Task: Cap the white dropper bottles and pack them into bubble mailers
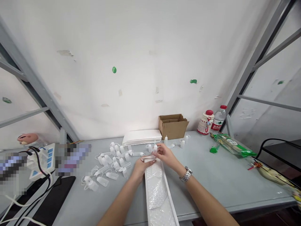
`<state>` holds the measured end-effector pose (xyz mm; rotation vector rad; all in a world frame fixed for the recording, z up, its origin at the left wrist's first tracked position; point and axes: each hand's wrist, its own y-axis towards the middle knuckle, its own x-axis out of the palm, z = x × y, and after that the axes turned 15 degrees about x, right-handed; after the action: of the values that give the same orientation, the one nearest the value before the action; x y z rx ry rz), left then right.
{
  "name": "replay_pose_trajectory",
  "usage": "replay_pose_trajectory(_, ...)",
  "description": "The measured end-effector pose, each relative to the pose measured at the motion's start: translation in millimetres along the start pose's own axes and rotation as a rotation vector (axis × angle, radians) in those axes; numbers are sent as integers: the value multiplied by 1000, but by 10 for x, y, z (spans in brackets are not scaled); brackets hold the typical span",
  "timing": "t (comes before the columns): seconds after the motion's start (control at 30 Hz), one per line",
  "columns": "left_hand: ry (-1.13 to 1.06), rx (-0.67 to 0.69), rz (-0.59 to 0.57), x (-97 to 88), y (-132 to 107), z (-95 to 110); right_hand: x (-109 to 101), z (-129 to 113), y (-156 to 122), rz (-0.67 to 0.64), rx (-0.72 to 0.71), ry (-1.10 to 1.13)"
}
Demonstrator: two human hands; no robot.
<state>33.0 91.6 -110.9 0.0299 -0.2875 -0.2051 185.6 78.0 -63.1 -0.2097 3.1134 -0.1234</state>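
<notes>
A long white padded envelope (158, 191) lined with bubble wrap lies lengthwise on the grey table (211, 179). My left hand (140, 165) grips its far open end, fingers closed on the edge. My right hand (166, 154), with a metal watch (186, 174) on the wrist, pinches a small white plastic bottle (155, 147) just above that opening. A heap of several small white bottles (113, 163) lies to the left of my hands.
A stack of white envelopes (142, 137) and an open cardboard box (172, 125) stand at the back. A few bottles stand upright (182, 143) near the box. A red-capped jar (205, 122), water bottle (218, 118) and green packet (231, 145) lie right. Power strip (42, 157) and cables at left.
</notes>
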Motion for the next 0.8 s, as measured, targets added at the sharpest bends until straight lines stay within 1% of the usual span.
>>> replay_pose_trajectory(0.03,-1,13,13,-6,14,-14,19,13,-30,13,-26,-16)
replay_pose_trajectory(0.07,-4,22,26,-10,27,-28,28,25,-60,-14,-33,-15)
replay_pose_trajectory(0.17,-13,25,40,-14,57,-55,25,76,-101,-240,41,37)
replay_pose_trajectory(0.2,-14,22,32,-14,60,-56,18,104,-88,-268,61,44)
replay_pose_trajectory(0.23,-15,18,18,-14,58,-52,7,139,-63,-242,66,34)
replay_pose_trajectory(0.27,-17,13,1,-14,51,-43,-8,178,-27,-175,58,10)
replay_pose_trajectory(0.33,-22,-2,-44,-13,24,-12,-51,261,61,3,31,-50)
replay_pose_trajectory(0.4,-30,-22,-90,-9,-7,26,-101,340,141,114,27,-91)
replay_pose_trajectory(0.47,-41,-38,-106,-4,-28,54,-140,407,193,158,32,-101)
replay_pose_trajectory(0.5,-42,-48,-90,-4,-30,60,-150,434,206,172,33,-108)
replay_pose_trajectory(0.6,-37,-94,31,-23,-5,39,-136,477,207,193,18,-150)
replay_pose_trajectory(0.67,-37,-111,87,-47,24,6,-104,471,186,187,-8,-169)
replay_pose_trajectory(0.8,-5,-116,88,-59,43,-26,-54,420,123,225,-83,-287)
